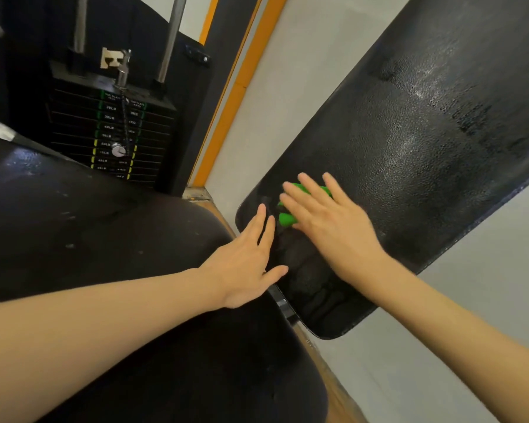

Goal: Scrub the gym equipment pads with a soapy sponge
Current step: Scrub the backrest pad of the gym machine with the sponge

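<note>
The long black back pad [409, 141] runs from the lower middle up to the upper right, its pebbled face wet higher up. The seat pad [104, 239] lies to its left. Near the back pad's lower end, the right hand [327, 224] presses the green sponge [290, 209] flat under straight fingers. The left hand [251, 257], spread wide and holding nothing, braces the pad's left edge. The unscrubbed length likely lies up-right along that axis.
</note>
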`<state>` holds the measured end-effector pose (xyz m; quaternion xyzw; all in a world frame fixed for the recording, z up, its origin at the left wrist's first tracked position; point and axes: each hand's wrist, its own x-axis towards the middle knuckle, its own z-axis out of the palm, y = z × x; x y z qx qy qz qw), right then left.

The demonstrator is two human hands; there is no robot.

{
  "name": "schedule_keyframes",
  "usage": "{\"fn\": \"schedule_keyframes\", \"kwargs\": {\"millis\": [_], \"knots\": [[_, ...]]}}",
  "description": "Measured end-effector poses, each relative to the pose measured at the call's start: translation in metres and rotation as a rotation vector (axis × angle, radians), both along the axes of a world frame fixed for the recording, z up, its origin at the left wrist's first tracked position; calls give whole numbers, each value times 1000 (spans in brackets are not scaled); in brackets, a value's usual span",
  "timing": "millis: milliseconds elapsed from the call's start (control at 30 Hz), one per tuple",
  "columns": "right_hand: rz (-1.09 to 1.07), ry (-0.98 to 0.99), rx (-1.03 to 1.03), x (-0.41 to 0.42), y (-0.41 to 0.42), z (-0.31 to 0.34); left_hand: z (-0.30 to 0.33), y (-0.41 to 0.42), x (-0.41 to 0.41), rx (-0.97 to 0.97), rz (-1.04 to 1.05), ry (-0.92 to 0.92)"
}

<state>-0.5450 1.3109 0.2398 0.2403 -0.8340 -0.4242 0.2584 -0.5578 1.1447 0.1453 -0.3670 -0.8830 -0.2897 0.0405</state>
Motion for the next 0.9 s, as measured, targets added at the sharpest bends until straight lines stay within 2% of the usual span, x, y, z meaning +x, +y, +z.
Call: {"fn": "schedule_keyframes", "kwargs": {"millis": [133, 200, 300, 367, 467, 533, 600, 700, 833, 900], "knots": [[-59, 162, -129, 4, 17, 59, -2, 1, -1, -24, -12, 37], [-75, 163, -138, 8, 9, 45, -3, 1, -1, -31, -24, 40], [-34, -25, -72, 8, -2, -7, -4, 0, 1, -62, -44, 56], [15, -77, -51, 9, 1, -1, -4, -1, 1, -76, -61, 47], [15, 33, -77, 15, 17, 37, -4, -2, -1, -84, -79, 26], [-21, 86, -126, 20, 16, 39, -5, -2, -2, -91, -87, 24], [-59, 47, -93, 19, 5, 14, -5, -2, -3, -93, -90, 30], [0, -73, -61, 16, 0, -6, -5, -2, 0, -103, -95, 17], [31, 49, -122, 26, 21, 38, -4, -2, 0, -102, -88, 24], [3, 97, -161, 31, 18, 36, -5, -2, 0, -102, -83, 34]]}}
